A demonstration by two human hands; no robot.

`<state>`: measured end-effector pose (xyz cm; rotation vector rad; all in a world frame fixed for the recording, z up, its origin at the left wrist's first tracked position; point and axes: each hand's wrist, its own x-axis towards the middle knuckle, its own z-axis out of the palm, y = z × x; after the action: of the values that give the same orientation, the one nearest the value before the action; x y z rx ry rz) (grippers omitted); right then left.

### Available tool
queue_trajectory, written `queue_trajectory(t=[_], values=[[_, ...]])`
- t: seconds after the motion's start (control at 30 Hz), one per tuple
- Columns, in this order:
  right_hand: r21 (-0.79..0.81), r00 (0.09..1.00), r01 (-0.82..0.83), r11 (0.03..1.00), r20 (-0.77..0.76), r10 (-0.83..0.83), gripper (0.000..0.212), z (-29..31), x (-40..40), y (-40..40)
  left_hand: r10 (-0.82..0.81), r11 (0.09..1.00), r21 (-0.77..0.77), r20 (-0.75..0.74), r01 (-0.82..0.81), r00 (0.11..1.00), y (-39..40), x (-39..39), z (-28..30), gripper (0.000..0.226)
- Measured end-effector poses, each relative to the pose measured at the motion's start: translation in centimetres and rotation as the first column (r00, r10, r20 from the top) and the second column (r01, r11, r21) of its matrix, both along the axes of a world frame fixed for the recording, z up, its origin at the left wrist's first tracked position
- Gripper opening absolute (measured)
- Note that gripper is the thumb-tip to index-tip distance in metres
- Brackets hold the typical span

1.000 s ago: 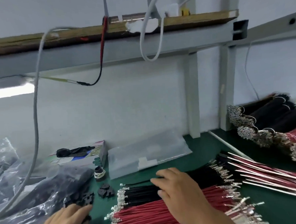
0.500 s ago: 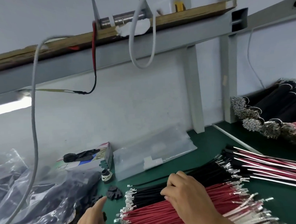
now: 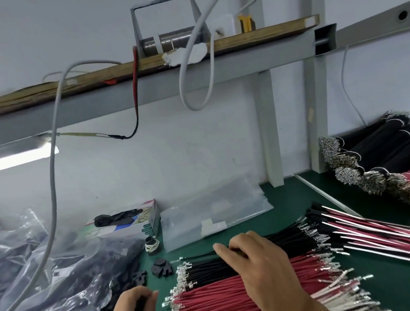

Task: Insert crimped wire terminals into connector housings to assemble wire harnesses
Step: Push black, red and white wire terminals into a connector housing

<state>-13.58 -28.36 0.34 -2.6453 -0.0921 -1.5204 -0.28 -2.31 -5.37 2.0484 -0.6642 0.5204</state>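
Where the green table [image 3: 294,198] meets the wall, a clear plastic bag [image 3: 216,211] lies flat; its white label is unreadable. Crumpled bags of black parts [image 3: 63,277] fill the left edge. Red wires [image 3: 218,297] and black wires [image 3: 212,269] lie in rows at the near edge, crimped terminals outward. Finished harnesses [image 3: 369,232] fan toward the right edge. Small printed box [image 3: 131,221] by the wall, print too blurred to read. Right hand [image 3: 264,268] rests on the black wires, fingertips pinching one. Left hand [image 3: 133,306] is curled round a dark connector housing [image 3: 139,307]. Loose housings [image 3: 161,268] lie beside the terminals.
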Motion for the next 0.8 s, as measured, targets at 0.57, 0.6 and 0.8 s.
queue_trajectory(t=[0.57,0.6,0.8], values=[[0.012,0.94,-0.048,0.999,-0.337,0.049,0.024,1.1,-1.5,-0.1,-0.15,0.971,-0.185,0.02,0.151,0.989,-1.5,-2.4,1.7,0.042],[0.038,0.941,-0.057,0.998,-0.332,0.067,0.013,1.1,-1.6,0.0,-0.154,0.969,-0.19,0.023,0.156,0.988,-1.7,-2.6,1.7,0.042],[0.129,0.936,-0.105,0.986,-0.321,0.142,0.002,1.1,-1.9,0.3,-0.151,0.988,-0.03,0.023,0.152,0.988,-2.9,-4.7,3.1,0.023]])
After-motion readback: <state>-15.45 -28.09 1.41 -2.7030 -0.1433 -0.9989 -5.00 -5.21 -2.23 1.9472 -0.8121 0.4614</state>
